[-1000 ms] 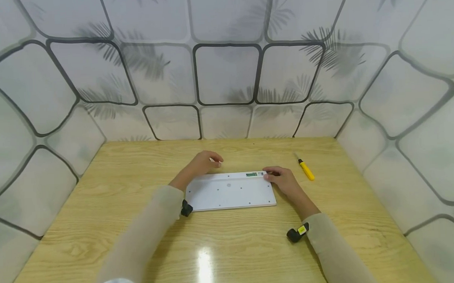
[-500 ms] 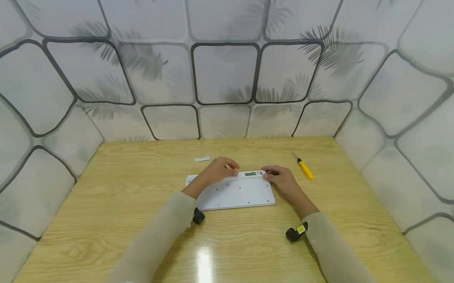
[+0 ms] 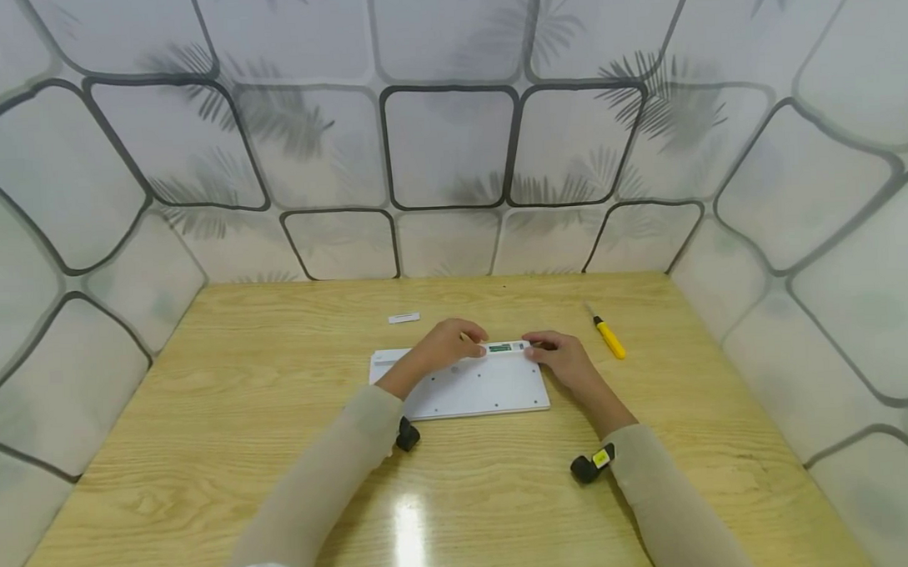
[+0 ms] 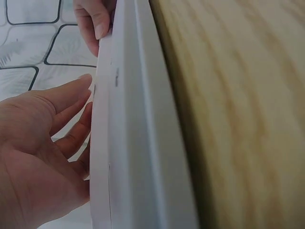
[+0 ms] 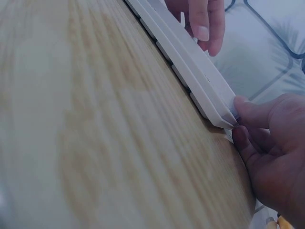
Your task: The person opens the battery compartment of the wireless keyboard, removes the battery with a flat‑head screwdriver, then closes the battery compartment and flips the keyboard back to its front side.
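A white keyboard (image 3: 476,391) lies face down on the wooden table, its screw-dotted underside up. Near the far right corner, a green battery (image 3: 500,348) shows in its uncovered slot. My left hand (image 3: 450,344) reaches over the keyboard to its far edge, left of the battery, fingers loosely bent; in the left wrist view I see nothing held in it. My right hand (image 3: 565,360) pinches the far right corner; the right wrist view shows the thumb on top and a finger (image 5: 242,138) below. Behind the keyboard lies a small white battery cover (image 3: 403,318).
To the right of my right hand lies a screwdriver (image 3: 609,338) with a yellow handle, its tip pointing away. Patterned wall panels enclose the table (image 3: 506,498) at the back and on both sides.
My left hand has put down the white battery cover behind the keyboard and moved right along the far edge toward the battery. My right hand has stayed at its corner.
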A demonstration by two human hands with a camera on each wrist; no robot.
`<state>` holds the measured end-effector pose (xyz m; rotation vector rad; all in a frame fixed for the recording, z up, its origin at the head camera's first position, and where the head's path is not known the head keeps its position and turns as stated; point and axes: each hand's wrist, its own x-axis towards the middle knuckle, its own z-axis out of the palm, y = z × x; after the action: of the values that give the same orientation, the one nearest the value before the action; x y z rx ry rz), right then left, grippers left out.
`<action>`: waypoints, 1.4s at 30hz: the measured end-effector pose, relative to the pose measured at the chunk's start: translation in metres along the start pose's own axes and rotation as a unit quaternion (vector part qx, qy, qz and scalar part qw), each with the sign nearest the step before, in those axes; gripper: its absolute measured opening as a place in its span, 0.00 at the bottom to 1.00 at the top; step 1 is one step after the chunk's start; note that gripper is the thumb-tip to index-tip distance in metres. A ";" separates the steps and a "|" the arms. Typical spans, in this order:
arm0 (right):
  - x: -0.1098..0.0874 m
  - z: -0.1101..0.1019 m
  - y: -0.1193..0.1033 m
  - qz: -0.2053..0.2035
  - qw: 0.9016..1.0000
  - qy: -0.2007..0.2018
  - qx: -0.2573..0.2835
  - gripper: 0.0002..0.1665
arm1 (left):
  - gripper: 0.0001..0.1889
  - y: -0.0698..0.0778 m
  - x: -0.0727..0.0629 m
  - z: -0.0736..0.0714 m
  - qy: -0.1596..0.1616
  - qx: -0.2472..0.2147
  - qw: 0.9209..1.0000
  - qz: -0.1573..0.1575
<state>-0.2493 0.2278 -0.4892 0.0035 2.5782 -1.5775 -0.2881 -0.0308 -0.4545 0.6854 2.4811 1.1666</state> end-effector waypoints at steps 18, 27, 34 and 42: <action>-0.004 0.001 -0.006 0.009 1.000 0.001 0.008 0.21 | 0.15 -0.007 0.005 0.004 -0.002 0.012 1.000 0.007; -0.020 -0.032 -0.025 -0.015 0.998 0.049 -0.026 0.25 | 0.16 -0.006 0.003 0.005 -0.006 0.009 1.000 0.006; -0.028 -0.075 -0.019 -0.061 0.985 0.142 -0.077 0.25 | 0.16 -0.004 0.004 0.006 -0.006 0.005 1.000 -0.003; -0.023 -0.103 0.008 -0.032 0.975 0.169 -0.142 0.24 | 0.15 -0.004 0.003 0.005 -0.005 0.000 1.000 -0.003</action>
<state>-0.2365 0.3240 -0.4478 0.1819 3.0763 -1.3060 -0.2896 -0.0279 -0.4610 0.6828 2.4730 1.1582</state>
